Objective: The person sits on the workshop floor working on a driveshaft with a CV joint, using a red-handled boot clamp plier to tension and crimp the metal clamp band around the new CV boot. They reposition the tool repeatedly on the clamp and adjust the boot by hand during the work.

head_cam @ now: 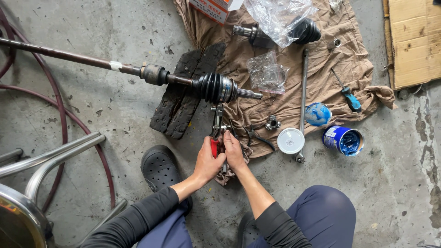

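Pliers (216, 126): bare steel jaws, red plastic grip; axle shaft (69, 57) rusty matt metal w/ ribbed black rubber boot (212, 87), slight sheen; brown cloth (294, 98) crumpled, matt; floor (115, 119) rough stained concrete; grease tin (342, 140) glossy blue; bags (267, 73) clear shiny plastic; cardboard (413, 41) matt

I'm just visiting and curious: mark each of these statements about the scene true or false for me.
1. Both hands, left hand and right hand, grip a red-handled tool. True.
2. The blue tin is closed. False: it lies open, its white lid beside it.
3. The axle shaft rests across black rubber pads. True.
4. The blue-handled screwdriver lies on bare concrete. False: it lies on the brown cloth.
5. The person's arms are bare. False: dark sleeves reach the forearms.
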